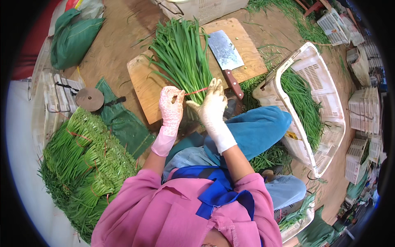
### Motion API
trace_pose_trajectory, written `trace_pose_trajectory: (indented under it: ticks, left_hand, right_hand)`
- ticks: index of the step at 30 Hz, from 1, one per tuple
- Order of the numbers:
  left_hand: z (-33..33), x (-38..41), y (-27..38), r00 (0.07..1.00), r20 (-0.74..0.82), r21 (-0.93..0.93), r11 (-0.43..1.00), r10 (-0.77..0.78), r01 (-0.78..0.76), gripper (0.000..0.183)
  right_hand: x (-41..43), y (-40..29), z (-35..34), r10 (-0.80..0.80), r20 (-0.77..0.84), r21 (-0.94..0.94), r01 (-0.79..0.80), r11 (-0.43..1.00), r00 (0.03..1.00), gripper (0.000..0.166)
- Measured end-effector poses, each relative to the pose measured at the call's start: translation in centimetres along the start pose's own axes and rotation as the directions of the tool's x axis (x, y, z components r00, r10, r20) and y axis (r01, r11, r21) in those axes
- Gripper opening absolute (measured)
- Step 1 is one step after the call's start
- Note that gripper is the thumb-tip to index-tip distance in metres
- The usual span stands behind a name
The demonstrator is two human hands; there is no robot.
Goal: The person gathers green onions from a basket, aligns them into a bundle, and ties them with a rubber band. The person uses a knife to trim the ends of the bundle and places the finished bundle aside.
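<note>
A bunch of leafy greens (182,55), apparently garlic chives, lies over a wooden cutting board (142,89) with its leaf tips pointing away from me. Around its stems runs a thin red tie (197,91). My left hand (171,105), in a pink patterned glove, pinches one end of that tie between thumb and fingertips. In a stained white glove, my right hand (213,102) grips the stems, thumb on the left side and fingers on the right. To the right of the bunch, a cleaver (225,51) with a brown riveted handle rests on the board.
Tied bunches of greens (89,160) are piled at my left, near a round weight (89,99) and green cloth (114,114). A tilted white plastic crate (331,120) holding loose greens (299,102) stands at right. Another crate (213,10) sits beyond the board.
</note>
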State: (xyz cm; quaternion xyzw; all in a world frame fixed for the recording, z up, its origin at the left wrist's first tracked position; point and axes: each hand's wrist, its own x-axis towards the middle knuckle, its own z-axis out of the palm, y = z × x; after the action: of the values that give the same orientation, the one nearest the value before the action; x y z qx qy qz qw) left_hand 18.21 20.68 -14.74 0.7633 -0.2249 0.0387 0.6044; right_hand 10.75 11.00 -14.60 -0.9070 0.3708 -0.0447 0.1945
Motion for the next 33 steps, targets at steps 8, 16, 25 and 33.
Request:
trace_pose_trajectory:
  ticks: [8,16,25,33]
  left_hand:
    - [2.5,2.8,1.0,0.995,0.087,-0.121,0.991,-0.04,0.051,0.013]
    - [-0.7,1.1,-4.4,0.716,0.094,-0.003,0.719,-0.691,0.695,0.069]
    - [-3.2,1.9,-6.6,0.613,0.233,-0.124,0.602,-0.755,0.789,0.052]
    - [-7.5,3.5,-4.9,0.774,0.35,-0.083,0.806,-0.527,0.586,0.033]
  right_hand:
    - [0.7,0.4,-0.8,-0.128,0.134,0.017,0.127,0.992,0.983,0.112]
    - [6.9,5.9,0.3,0.204,0.211,0.399,-0.275,0.875,0.956,0.055]
    - [5.6,6.7,0.6,0.098,0.102,0.693,-0.141,0.707,0.99,0.037]
    - [6.1,9.0,-1.0,0.167,0.016,0.65,-0.137,0.748,0.986,0.018]
